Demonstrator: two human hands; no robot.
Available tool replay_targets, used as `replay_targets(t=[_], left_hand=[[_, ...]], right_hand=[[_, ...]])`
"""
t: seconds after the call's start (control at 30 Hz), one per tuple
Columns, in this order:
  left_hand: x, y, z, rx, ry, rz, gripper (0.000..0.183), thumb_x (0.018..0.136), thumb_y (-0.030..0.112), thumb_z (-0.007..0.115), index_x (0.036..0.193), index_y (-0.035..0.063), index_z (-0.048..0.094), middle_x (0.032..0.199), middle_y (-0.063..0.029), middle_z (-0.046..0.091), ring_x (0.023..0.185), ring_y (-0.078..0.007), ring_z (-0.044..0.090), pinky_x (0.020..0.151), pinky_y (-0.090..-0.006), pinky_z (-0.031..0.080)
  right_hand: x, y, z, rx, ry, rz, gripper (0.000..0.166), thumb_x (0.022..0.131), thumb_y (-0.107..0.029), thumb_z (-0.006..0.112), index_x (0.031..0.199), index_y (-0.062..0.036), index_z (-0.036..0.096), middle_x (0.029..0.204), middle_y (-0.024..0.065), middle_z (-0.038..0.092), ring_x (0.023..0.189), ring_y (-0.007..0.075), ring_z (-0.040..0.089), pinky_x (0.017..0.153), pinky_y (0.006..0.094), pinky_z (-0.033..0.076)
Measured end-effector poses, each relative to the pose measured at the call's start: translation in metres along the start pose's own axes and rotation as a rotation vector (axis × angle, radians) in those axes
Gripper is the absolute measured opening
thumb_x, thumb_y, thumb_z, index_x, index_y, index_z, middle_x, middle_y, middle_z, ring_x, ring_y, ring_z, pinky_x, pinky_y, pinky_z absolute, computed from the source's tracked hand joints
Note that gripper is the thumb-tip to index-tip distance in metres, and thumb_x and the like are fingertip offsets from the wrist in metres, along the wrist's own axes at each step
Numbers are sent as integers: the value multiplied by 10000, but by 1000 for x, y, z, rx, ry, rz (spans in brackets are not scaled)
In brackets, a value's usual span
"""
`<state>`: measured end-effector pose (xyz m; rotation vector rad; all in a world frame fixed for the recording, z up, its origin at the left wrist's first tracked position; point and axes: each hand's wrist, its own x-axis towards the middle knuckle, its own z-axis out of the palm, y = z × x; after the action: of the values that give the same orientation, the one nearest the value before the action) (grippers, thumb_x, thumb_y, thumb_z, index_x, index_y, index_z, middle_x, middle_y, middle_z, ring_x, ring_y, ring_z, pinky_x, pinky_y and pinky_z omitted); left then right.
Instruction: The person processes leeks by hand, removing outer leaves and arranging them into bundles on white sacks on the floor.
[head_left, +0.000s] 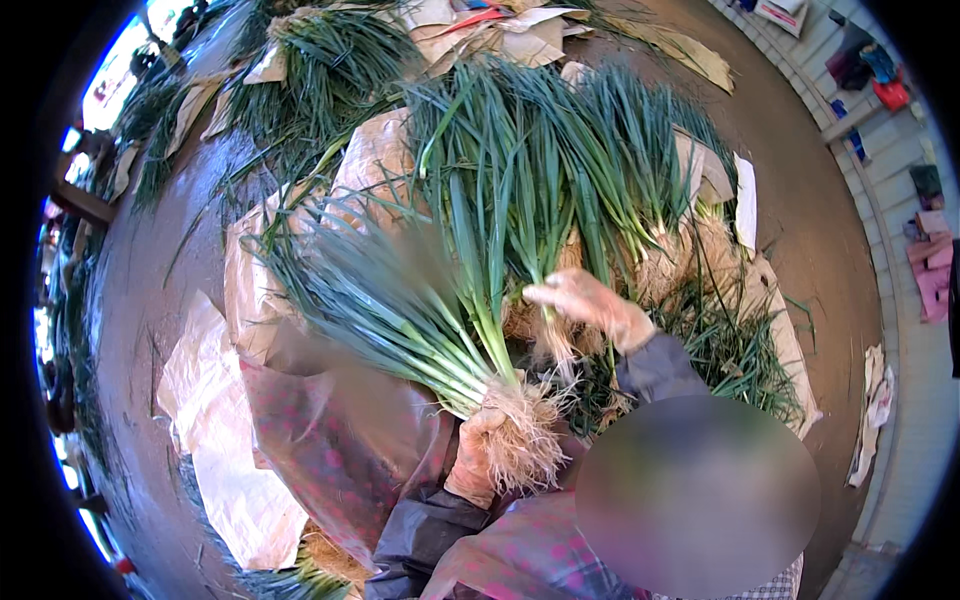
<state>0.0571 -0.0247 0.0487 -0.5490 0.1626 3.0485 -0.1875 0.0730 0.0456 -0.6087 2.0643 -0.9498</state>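
Observation:
My gloved left hand (474, 457) is closed around the root end of a bunch of green onions (442, 360) held over my lap. Its pale, stringy roots (525, 435) hang beside the fingers, and the long leaves fan out to the upper left. To the upper right, my gloved right hand (592, 304) is raised, slightly blurred, over the roots of other green onions (555, 337). Its fingers point left; whether they touch or hold a stalk cannot be told. A large pile of green onions (517, 157) lies in front of me, roots towards me.
Brown sheeting (375, 150) lies under the pile. More green onions (337, 67) lie at the upper left. Loose leaf scraps (735, 360) are to the right. A pale sheet (225, 465) lies at the left, beside my pink-dotted apron (337, 442). A wall (900, 300) stands at the far right.

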Motion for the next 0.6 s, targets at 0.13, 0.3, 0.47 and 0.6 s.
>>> replay_targets(t=[0.13, 0.3, 0.47, 0.6], left_hand=[[14, -16, -23, -4, 97, -89, 486, 761, 164, 584, 1209, -18, 526, 1098, -146, 612, 997, -276, 607, 916, -431, 494], [8, -15, -6, -116, -31, -66, 646, 733, 255, 627, 1313, 37, 443, 1136, -168, 571, 1005, -325, 585, 895, -480, 492], [8, -14, 3, -98, -62, 4, 761, 705, 286, 669, 1383, 65, 402, 1230, -145, 521, 1052, -294, 555, 858, -426, 503], [0, -12, 7, -80, 62, 45, 755, 721, 236, 649, 1401, 45, 383, 1295, -164, 519, 1126, -290, 555, 923, -437, 513]], right_hand=[[-53, 21, 70, -542, 404, -309, 431, 908, -397, 593, 614, -87, 534, 553, 119, 569, 471, 304, 550, 457, 431, 409], [-71, 27, 95, 379, 334, -163, 279, 917, -321, 595, 905, -46, 636, 804, 133, 645, 703, 234, 647, 618, 399, 503], [-99, 92, 134, 67, -291, -8, 370, 942, -356, 533, 1177, -91, 640, 1059, 103, 683, 941, 270, 659, 862, 395, 510], [-80, 69, 56, -672, 146, 336, 564, 923, -589, 461, 979, -79, 695, 884, 107, 712, 797, 276, 692, 702, 384, 541]])
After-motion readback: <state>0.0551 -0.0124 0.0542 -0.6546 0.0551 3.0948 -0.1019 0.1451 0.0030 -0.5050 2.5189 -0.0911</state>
